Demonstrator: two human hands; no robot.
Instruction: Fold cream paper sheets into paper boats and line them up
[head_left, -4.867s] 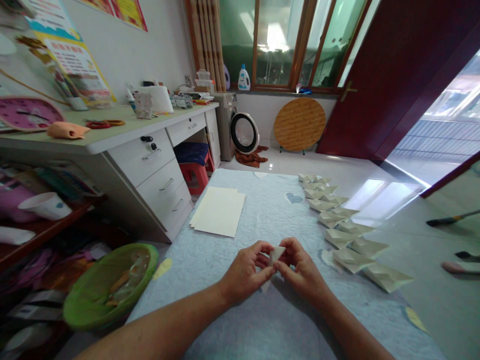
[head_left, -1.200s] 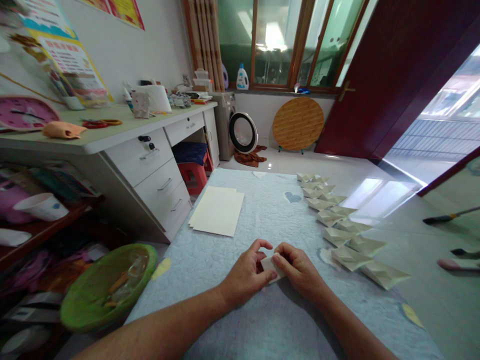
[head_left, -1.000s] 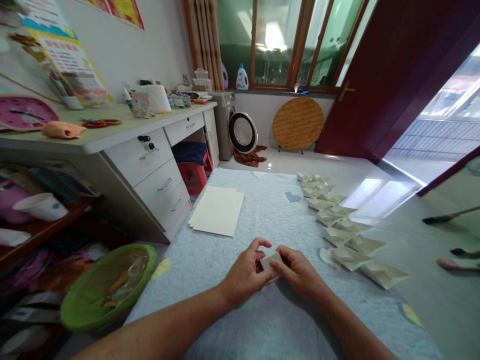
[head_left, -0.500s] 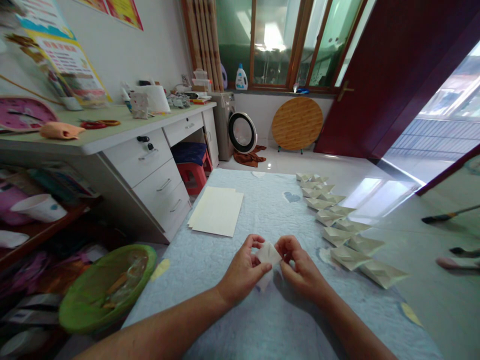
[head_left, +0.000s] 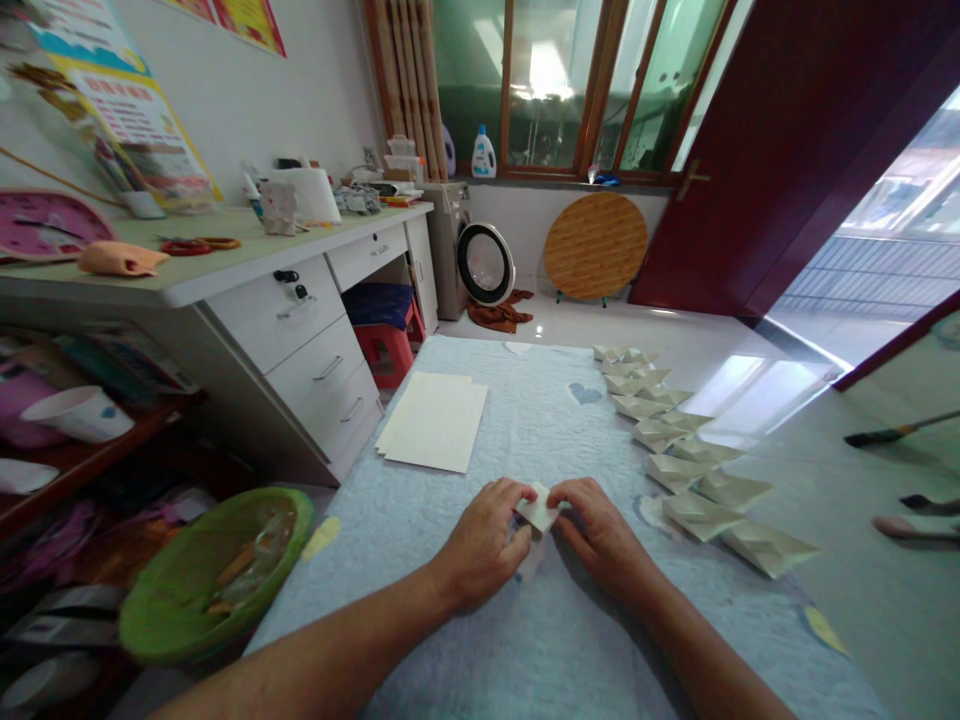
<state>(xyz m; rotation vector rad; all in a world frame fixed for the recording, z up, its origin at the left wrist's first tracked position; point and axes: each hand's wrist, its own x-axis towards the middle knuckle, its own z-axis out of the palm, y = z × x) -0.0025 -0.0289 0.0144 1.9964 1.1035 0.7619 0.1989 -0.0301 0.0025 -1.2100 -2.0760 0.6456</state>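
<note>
A small piece of folded cream paper (head_left: 537, 509) sits between my hands, low over the pale blue quilted mat (head_left: 517, 420). My left hand (head_left: 480, 545) pinches its left side, with the fingers curled over the top. My right hand (head_left: 598, 524) holds the right side, its fingertips meeting the fold. A lower flap of the paper shows below the hands. To the right, a double row of folded paper boats (head_left: 694, 515) lies along the mat's edge. A stack of cream paper sheets (head_left: 433, 422) lies farther ahead, out of reach of both fingertips.
A green plastic basin (head_left: 214, 575) stands on the floor left of the mat. A white drawer desk (head_left: 292, 330) with scissors and clutter runs along the left wall. A shelf holds a white cup at far left. A washing machine and round wooden board stand ahead.
My hands have come down closer to the mat and closer together. Their fingers now lie over the paper instead of pinching it upright, and the paper looks flatter.
</note>
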